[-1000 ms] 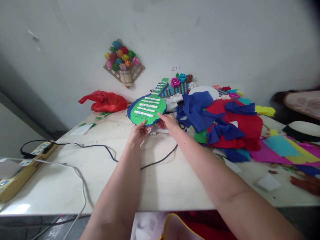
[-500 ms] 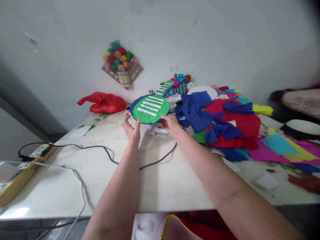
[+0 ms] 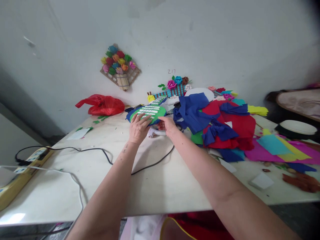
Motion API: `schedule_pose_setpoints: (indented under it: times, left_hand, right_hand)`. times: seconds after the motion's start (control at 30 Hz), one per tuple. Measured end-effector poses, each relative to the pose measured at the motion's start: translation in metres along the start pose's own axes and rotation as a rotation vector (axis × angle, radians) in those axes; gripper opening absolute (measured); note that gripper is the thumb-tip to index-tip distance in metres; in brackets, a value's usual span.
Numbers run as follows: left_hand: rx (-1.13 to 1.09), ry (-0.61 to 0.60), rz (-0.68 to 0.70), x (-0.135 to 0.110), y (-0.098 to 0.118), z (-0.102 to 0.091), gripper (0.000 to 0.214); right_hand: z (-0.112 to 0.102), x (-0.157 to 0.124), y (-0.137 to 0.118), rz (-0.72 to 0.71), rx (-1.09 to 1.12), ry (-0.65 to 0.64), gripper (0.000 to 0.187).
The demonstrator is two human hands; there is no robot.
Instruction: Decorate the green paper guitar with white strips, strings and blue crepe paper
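Note:
A guitar-shaped paper craft (image 3: 160,111), green with a blue edge and rows of white strips, is held off the table and tipped away from me. My right hand (image 3: 167,125) grips its near right edge, thumb on top and fingers curled underneath. My left hand (image 3: 139,128) lies on the craft's near left face with fingers stretched over the white strips. Just below my right hand, a white tool resembling a glue gun (image 3: 156,132) rests on the table, partly hidden, near a black cord (image 3: 155,164).
Blue cloth-like paper (image 3: 196,110) and red sheets (image 3: 246,125) heap up on the right. A red plastic bag (image 3: 106,105) sits at the back left. Along the left edge runs a power strip (image 3: 30,170) with cords. Paper flowers (image 3: 116,61) hang on the wall.
My left hand has moved from beside the craft onto its face. The craft has tipped flatter and lower, while my right hand keeps its grip.

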State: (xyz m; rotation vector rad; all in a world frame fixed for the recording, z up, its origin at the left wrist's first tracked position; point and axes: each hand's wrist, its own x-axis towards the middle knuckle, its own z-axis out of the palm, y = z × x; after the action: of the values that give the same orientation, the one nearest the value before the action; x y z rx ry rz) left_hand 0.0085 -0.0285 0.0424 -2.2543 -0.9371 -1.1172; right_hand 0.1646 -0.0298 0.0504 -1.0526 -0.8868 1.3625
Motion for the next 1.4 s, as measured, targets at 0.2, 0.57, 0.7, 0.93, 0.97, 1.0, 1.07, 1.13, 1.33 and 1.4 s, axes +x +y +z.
schedule_pose_setpoints:
  times: [0.2,0.57,0.7,0.93,0.97,1.0,1.07,1.13,1.33,1.4]
  left_hand:
    - [0.048,0.205,-0.182,-0.012,-0.009,-0.004,0.019]
    - [0.062,0.403,-0.707,-0.019,-0.017,-0.005,0.021]
    - [0.062,0.399,-0.936,-0.020,-0.018,-0.008,0.024]
    - [-0.151,0.698,-1.001,-0.013,-0.029,-0.023,0.026]
    - [-0.211,0.762,-1.005,-0.012,-0.030,-0.024,0.026]
    - [-0.275,0.814,-1.011,-0.012,-0.031,-0.025,0.027]
    - [-0.399,0.900,-1.030,-0.010,-0.032,-0.025,0.031]
    - [-0.498,0.954,-1.067,-0.010,-0.032,-0.024,0.033]
    - [-0.769,1.020,-1.171,-0.012,-0.033,-0.013,0.029]
    - [-0.757,1.012,-1.196,-0.013,-0.033,-0.011,0.028]
  right_hand:
    - [-0.006,0.003,-0.006,-0.100,-0.349,-0.123,0.053]
    - [-0.051,0.015,-0.014,-0.148,-1.680,0.336,0.028]
    - [-0.053,0.019,-0.004,-0.145,-1.711,0.315,0.029]
    - [-0.053,0.016,-0.002,-0.255,-1.718,0.333,0.025]
    - [-0.053,0.016,-0.004,-0.246,-1.709,0.347,0.025]
    - [-0.053,0.015,-0.006,-0.238,-1.697,0.363,0.026]
    - [-0.053,0.014,-0.010,-0.228,-1.663,0.393,0.026]
    - [-0.053,0.013,-0.014,-0.239,-1.604,0.427,0.027]
    - [-0.056,0.019,-0.016,-0.386,-1.233,0.554,0.038]
    - [-0.056,0.024,-0.015,-0.443,-1.105,0.546,0.038]
